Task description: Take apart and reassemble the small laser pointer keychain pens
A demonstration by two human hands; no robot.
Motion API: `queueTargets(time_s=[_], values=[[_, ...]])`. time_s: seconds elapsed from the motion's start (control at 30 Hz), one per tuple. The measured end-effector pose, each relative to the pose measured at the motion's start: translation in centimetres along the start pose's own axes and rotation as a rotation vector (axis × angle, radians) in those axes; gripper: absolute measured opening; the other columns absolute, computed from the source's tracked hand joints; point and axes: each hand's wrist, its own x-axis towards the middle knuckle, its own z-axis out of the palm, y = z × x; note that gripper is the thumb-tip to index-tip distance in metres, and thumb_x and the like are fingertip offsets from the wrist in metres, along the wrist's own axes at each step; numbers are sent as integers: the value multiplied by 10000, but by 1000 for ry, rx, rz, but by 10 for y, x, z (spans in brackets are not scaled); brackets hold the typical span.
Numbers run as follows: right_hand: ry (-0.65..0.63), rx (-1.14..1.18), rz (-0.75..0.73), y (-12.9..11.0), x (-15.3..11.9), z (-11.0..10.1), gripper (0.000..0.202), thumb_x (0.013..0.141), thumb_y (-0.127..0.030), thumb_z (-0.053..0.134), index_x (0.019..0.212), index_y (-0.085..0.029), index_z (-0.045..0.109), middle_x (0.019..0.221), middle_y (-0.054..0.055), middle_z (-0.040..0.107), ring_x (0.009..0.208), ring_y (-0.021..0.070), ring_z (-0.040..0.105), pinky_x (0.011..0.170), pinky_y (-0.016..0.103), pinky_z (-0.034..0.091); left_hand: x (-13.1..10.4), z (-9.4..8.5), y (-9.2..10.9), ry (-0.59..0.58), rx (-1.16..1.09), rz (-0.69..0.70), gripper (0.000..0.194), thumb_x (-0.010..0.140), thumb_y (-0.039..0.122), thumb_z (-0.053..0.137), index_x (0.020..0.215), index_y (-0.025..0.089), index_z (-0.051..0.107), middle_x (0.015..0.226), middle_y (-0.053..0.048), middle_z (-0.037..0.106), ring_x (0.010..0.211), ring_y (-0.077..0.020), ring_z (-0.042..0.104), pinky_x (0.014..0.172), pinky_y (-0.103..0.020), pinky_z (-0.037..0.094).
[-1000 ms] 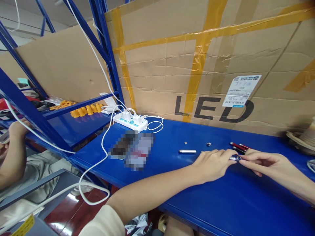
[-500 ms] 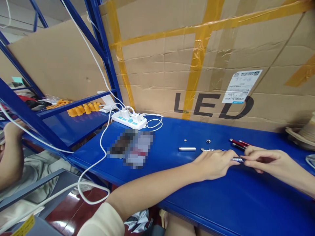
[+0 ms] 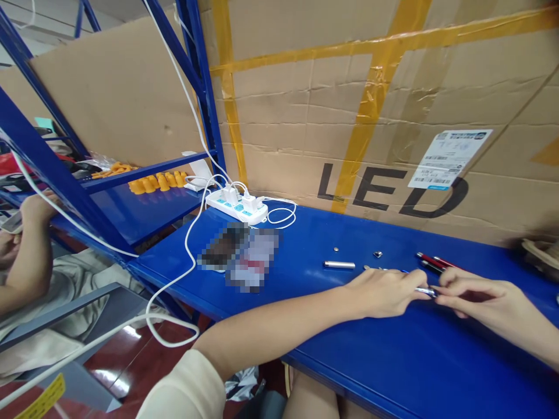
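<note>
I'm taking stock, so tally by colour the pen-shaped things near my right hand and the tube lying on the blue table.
Red pen-shaped things: 2
Black pen-shaped thing: 1
Silver tube: 1
Total: 4
Anything behind your left hand is too hidden to count.

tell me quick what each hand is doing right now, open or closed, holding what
Left hand: closed, holding a small shiny piece.
Right hand: closed, fingers pinched at the other end of the small shiny piece.
</note>
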Motion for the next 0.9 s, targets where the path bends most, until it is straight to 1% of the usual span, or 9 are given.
queueTargets(time_s=[0.13,0.3,0.43,0.5,0.6,0.7,0.77,0.9], values=[[4,-10,-15,-7,-2,2,289,582,-447,694,472,-190,620,632,32,496,438,98,441,400,232,400,-1,0,1,32,60,36,214,903,309,303,1001,176,440,927,-67,626,867,-224,609,572,-266,454],[12,-37,-46,-7,-3,3,296,613,-445,674,485,-186,609,630,29,502,467,104,458,414,221,401,-2,-2,2,45,78,41,219,906,307,298,1001,180,450,914,-57,629,873,-206,607,561,-243,451],[-37,-79,-18,-5,-3,3,333,636,-473,647,490,-179,591,593,13,489,446,90,450,420,215,391,-1,-3,2,18,71,63,196,896,303,330,981,177,454,915,-55,634,872,-211,612,542,-238,449],[-40,-71,4,-6,-2,2,364,630,-499,640,477,-176,574,576,5,477,423,80,430,410,213,379,-1,-3,1,10,63,60,191,893,308,340,982,179,448,933,-51,634,881,-215,613,538,-240,452],[-25,-36,43,-9,-1,2,405,588,-539,653,458,-168,556,582,7,482,410,72,422,405,214,373,1,-2,2,21,55,33,197,894,324,340,990,185,442,959,-46,632,903,-211,609,568,-248,468],[-25,-11,85,-12,0,2,426,542,-566,668,452,-165,558,574,6,485,393,71,421,389,215,363,1,-2,2,24,51,37,210,896,320,338,1025,190,440,973,-48,628,923,-201,603,615,-257,481],[-27,-4,89,-13,1,2,415,540,-561,672,467,-166,571,568,3,485,392,74,429,386,213,360,1,-3,3,17,49,49,238,901,311,322,1079,194,429,984,-52,624,936,-197,597,640,-266,487],[-32,-10,73,-13,1,1,396,575,-537,664,485,-162,572,574,4,494,413,77,441,409,211,369,1,-5,3,2,38,53,295,907,300,303,1172,207,390,1041,-56,608,976,-190,576,696,-291,494]])
